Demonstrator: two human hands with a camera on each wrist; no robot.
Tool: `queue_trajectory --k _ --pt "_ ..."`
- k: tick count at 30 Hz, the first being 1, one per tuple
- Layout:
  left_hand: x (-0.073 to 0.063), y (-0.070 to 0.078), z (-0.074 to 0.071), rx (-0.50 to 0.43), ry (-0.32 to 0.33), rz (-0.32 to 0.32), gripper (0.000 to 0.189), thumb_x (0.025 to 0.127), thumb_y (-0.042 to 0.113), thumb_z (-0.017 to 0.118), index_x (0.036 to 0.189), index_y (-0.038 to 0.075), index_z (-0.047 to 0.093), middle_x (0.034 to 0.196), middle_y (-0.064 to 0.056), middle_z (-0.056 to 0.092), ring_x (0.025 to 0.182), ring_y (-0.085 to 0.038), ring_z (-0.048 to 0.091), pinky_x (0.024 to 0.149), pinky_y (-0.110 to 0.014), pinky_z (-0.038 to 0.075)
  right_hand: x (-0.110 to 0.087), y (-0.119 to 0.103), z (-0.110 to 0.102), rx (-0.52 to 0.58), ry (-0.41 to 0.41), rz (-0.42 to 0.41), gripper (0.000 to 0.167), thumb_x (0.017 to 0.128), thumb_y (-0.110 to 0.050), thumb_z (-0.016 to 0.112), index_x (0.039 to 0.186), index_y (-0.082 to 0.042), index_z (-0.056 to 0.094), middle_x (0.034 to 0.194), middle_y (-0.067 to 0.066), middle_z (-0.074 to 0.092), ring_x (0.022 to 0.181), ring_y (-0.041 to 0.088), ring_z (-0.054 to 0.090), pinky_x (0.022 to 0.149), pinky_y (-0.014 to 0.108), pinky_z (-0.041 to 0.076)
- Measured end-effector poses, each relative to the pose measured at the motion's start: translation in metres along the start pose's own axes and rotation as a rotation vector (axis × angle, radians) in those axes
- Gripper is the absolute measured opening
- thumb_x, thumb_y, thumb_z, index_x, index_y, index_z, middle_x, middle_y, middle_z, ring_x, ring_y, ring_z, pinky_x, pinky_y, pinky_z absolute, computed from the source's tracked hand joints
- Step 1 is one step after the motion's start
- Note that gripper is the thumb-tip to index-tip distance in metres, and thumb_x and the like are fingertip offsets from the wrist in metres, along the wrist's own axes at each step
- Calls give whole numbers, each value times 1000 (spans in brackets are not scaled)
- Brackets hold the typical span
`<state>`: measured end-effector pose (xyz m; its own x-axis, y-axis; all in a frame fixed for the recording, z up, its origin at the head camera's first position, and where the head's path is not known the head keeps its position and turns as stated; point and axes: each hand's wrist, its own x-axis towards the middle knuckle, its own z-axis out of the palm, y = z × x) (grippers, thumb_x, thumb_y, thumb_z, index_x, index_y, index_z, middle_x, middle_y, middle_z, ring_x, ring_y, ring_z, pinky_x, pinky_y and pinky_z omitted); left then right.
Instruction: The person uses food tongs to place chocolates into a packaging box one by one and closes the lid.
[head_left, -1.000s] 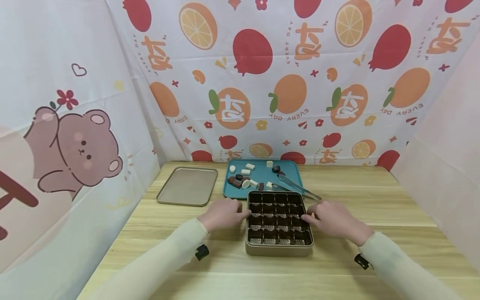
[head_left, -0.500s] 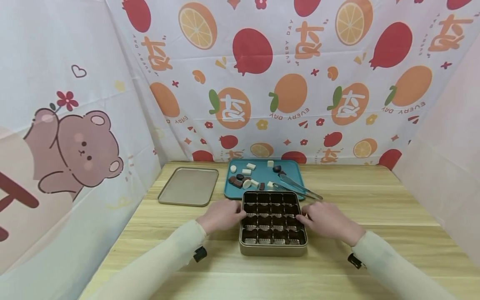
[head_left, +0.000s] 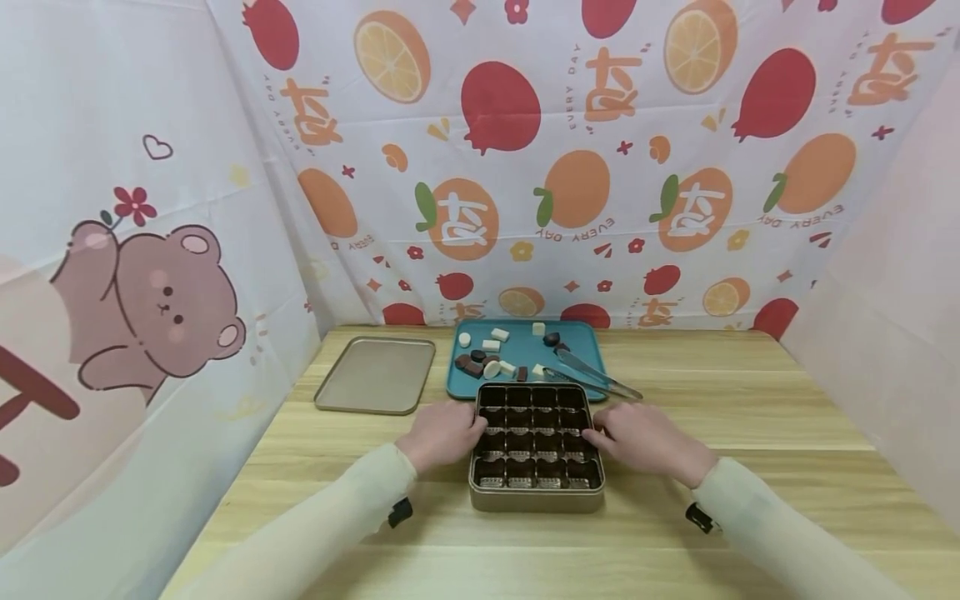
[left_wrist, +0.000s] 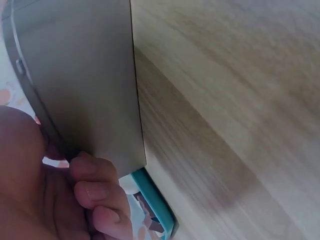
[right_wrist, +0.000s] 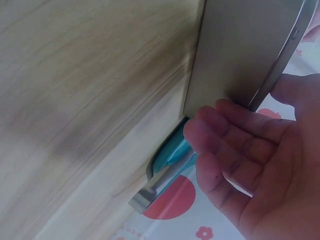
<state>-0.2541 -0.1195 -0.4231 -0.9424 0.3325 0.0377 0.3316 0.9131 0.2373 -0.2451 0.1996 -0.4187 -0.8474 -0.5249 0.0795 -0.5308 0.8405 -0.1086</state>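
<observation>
A gold-coloured rectangular tin [head_left: 536, 501] sits on the wooden table, fitted with a dark plastic insert [head_left: 534, 445] whose compartments are bare. My left hand [head_left: 444, 435] grips its left wall, thumb over the rim, and in the left wrist view the curled fingers [left_wrist: 97, 191] lie against the outside. On the opposite wall my right hand [head_left: 648, 442] holds the tin with the thumb at the rim. In the right wrist view its fingertips [right_wrist: 202, 132] are bent by the outer wall.
Behind the tin stands a blue tray [head_left: 517, 327] with several white and brown chocolates. Metal tongs [head_left: 592, 372] lie across its right side, handles past the edge. A flat gold lid [head_left: 377, 375] rests at the back left. Printed cloth [head_left: 570, 267] hangs behind the table.
The tin has slid a little to the left along the table with both hands holding it. The tray, tongs and lid have stayed in place.
</observation>
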Motion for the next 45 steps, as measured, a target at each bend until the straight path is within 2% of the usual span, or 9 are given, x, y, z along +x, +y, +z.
queue_trajectory --k 7,14,20,27,38,45 --pt "-6 -4 0 59 28 -17 52 103 34 45 53 19 40 53 2 39 49 -17 43 42 -36 36 6 -7 3 26 -2 -22 35 103 -43 54 73 -26 58 63 -15 50 56 4 47 56 30 43" --pt "-8 -9 -4 48 5 -64 51 102 35 46 54 18 43 54 1 40 50 -18 43 45 -35 35 10 -11 5 37 3 -25 36 103 -43 54 71 -27 54 60 -13 47 53 5 44 54 28 39" --pt "-11 -19 -4 67 14 -69 50 102 36 47 56 17 42 54 1 39 50 -17 41 44 -33 32 15 -18 7 40 24 -46 38 103 -45 53 70 -27 53 59 -13 46 52 5 44 53 29 39" --pt "-15 -28 -6 68 16 -83 45 102 36 47 62 17 47 57 -1 44 53 -18 44 45 -35 36 21 -23 11 50 34 -60 40 103 -51 50 69 -29 52 58 -14 46 50 3 44 50 26 37" --pt "-21 -38 -9 84 34 -120 41 101 36 47 65 17 50 61 -2 52 60 -19 52 52 -42 44 23 -23 12 102 33 -67 37 102 -52 52 73 -29 57 57 -15 47 49 2 44 49 25 38" --pt "-26 -44 -10 63 30 -140 43 101 39 45 65 17 49 61 -3 50 59 -20 51 52 -41 44 28 -16 0 102 59 -32 28 101 -43 58 81 -26 67 64 -17 53 57 2 48 55 27 41"
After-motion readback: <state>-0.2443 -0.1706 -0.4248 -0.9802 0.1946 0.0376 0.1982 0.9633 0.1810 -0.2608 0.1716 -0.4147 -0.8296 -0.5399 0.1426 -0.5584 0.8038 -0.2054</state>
